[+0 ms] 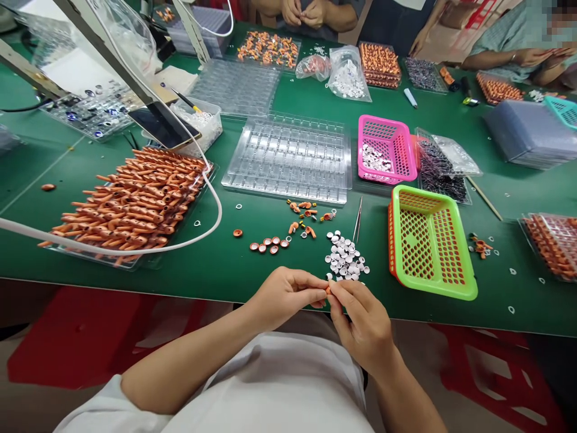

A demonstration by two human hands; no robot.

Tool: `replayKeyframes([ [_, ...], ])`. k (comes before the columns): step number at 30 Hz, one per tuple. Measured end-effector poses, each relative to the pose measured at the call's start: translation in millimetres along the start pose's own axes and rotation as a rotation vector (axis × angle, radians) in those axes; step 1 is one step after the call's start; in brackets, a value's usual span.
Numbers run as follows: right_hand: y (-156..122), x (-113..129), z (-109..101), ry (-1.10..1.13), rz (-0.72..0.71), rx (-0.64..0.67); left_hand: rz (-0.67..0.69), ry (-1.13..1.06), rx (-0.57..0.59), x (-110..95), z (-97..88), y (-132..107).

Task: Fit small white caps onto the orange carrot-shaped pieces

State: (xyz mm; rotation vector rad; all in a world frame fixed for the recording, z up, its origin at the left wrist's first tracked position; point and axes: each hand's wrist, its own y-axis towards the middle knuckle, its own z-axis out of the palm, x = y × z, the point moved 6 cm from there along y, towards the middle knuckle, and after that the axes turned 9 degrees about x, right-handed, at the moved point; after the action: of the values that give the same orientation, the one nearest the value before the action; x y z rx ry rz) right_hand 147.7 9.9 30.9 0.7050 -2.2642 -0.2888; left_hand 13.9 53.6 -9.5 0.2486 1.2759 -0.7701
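My left hand [288, 294] and my right hand [363, 319] meet at the table's near edge, both closed in a pinch. Between their fingertips is a small orange part [328, 290], mostly covered by the fingers. Just beyond the hands lies a pile of small white discs [345, 258], with metal tweezers [358, 218] behind it. Several brown round caps with pale insides [274, 241] sit to the left. Past them are loose orange curved pieces [308, 213], some with yellow ends.
Stacked orange parts fill a tray [130, 204] at left, a white cable [220, 210] looping over it. Clear plastic trays [288, 159] lie ahead. A pink basket [387, 147] and a green basket [433, 240] stand at right. Across the table, other people's hands [306, 12] are at work.
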Motion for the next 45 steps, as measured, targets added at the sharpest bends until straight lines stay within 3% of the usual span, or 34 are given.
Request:
replayKeyframes([
  [8,-3.9,-3.4,4.2,-0.100,-0.093,0.037,-0.170,-0.291,-0.158,19.6,1.9,4.7],
  [14,-10.0,-16.1,6.8,-0.041,-0.115,0.024,-0.175,-0.384,-0.214,25.3,0.4,7.2],
  [21,-0.5,-6.5,0.9,0.092,-0.043,0.039,-0.124,-0.446,-0.196,17.4,-0.2,5.0],
  [27,-1.2,-11.4,1.1,0.386,0.123,0.028,-0.051,-0.393,-0.168,17.1,0.9,4.1],
  [33,-15.6,-29.5,11.2,0.674,0.368,-0.098,0.102,-0.288,-0.160,9.5,3.1,-1.1],
  [38,-17.1,-30.7,15.1,0.727,0.381,-0.089,0.219,-0.048,-0.151,0.9,1.8,-6.2],
  [45,-18.2,-26.8,12.6,0.709,0.354,-0.131,0.327,0.080,-0.132,-6.8,4.2,-9.7],
])
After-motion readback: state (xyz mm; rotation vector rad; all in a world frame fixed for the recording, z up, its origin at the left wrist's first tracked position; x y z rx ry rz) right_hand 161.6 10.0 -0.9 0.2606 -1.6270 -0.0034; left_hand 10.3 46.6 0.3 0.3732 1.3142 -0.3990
